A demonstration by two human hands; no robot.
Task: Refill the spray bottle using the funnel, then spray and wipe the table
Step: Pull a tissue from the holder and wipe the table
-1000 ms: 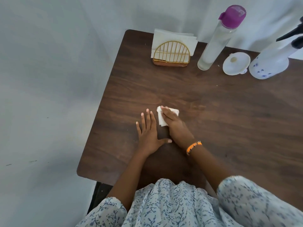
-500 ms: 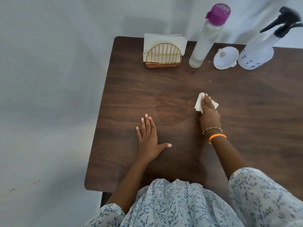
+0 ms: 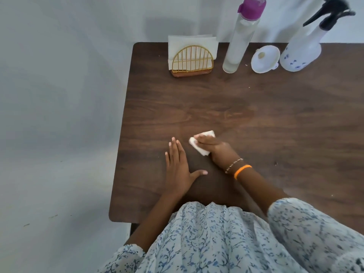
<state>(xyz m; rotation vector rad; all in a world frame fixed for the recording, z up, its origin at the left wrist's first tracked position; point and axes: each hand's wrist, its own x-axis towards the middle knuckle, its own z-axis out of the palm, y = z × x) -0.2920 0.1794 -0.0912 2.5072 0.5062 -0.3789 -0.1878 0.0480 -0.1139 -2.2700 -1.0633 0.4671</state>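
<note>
While the left hand (image 3: 178,170) lies flat and open, the right hand (image 3: 217,149) presses a folded tissue (image 3: 199,147) under its fingers.

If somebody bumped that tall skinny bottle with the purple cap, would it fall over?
Probably yes. The clear bottle is tall and thin on a small base, so a nudge near its purple cap could tip it. It looks mostly empty, so likely light. Being round, it might then roll along the table toward the funnel.
</note>
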